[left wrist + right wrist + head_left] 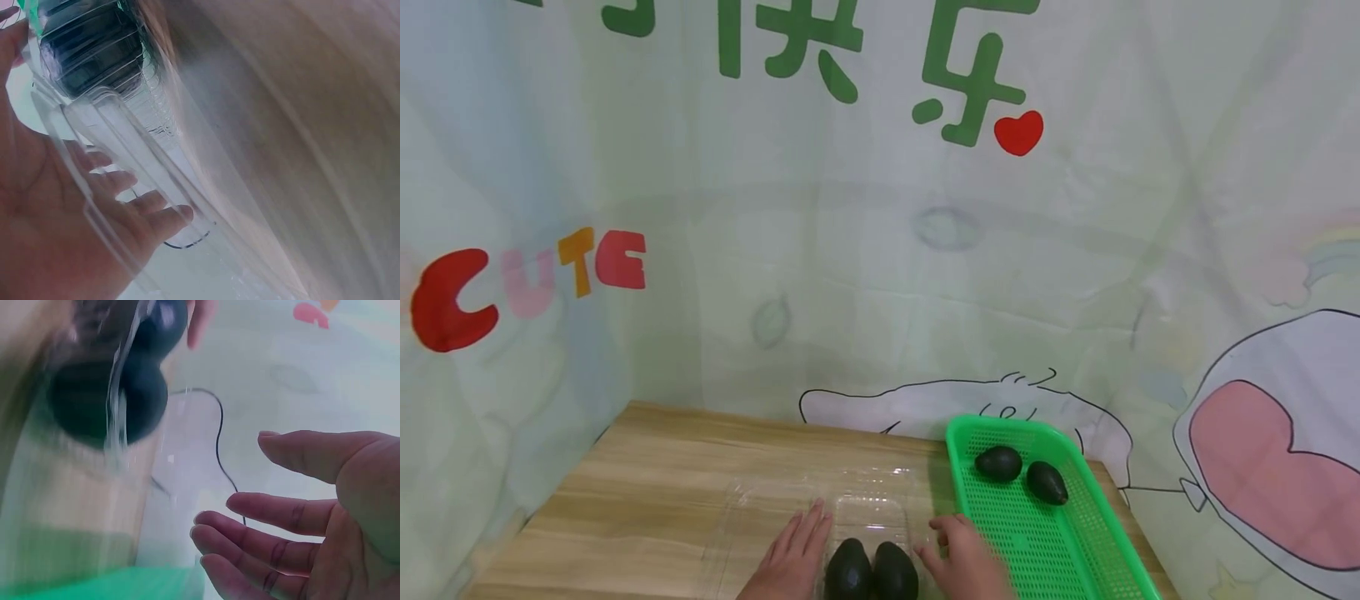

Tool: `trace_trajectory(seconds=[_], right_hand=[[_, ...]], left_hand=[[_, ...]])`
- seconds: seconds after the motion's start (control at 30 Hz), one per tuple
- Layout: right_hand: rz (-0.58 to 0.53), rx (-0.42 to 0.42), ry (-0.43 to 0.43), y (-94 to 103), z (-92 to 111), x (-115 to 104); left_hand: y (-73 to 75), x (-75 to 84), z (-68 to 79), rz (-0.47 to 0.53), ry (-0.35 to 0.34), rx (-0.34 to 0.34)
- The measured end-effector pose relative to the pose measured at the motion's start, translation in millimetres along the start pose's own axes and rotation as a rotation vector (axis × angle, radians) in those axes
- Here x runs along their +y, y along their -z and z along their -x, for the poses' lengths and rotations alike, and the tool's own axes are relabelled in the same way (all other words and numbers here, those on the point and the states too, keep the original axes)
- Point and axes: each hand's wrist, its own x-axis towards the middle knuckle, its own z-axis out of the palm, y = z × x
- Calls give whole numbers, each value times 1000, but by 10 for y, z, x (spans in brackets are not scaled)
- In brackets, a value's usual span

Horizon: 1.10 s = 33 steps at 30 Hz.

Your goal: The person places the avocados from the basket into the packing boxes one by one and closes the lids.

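A clear plastic clamshell box [871, 510] lies opened out on the table, two dark avocados [848, 571] side by side in its tray. My left hand [793, 554] lies along the tray's left side, fingers straight, over the line between tray and lid. Through the clear plastic edge [103, 234], the left wrist view shows that hand's palm and spread fingers. My right hand [964, 560] hovers between the tray and the green basket [955, 467]. In the right wrist view its fingers [275, 515] are loosely bent, holding nothing, apart from the avocados.
Two more avocados [998, 464] sit toward the far end of the green basket, at the table's right side. The wood-grain table [655, 483] ends against a printed cloth backdrop [850, 275] with green characters and cartoon drawings.
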Motion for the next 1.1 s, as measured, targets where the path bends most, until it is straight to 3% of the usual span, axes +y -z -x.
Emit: trace_trajectory(seconds=[0.13, 0.27, 0.47, 0.63, 0.87, 1.1], right_hand=[[65, -12, -44, 111, -46, 90], [115, 28, 9, 207, -67, 180], [103, 70, 93, 373, -123, 295], [147, 87, 96, 502, -231, 424], [200, 39, 65, 628, -444, 648], [249, -37, 10, 621, -681, 899]], left_hand=[[5, -1, 1, 5, 6, -7], [12, 3, 8, 8, 6, 1], [35, 26, 29, 12, 4, -4], [46, 35, 29, 29, 2, -19], [48, 34, 24, 38, -9, -1], [38, 34, 21, 36, -7, -8]])
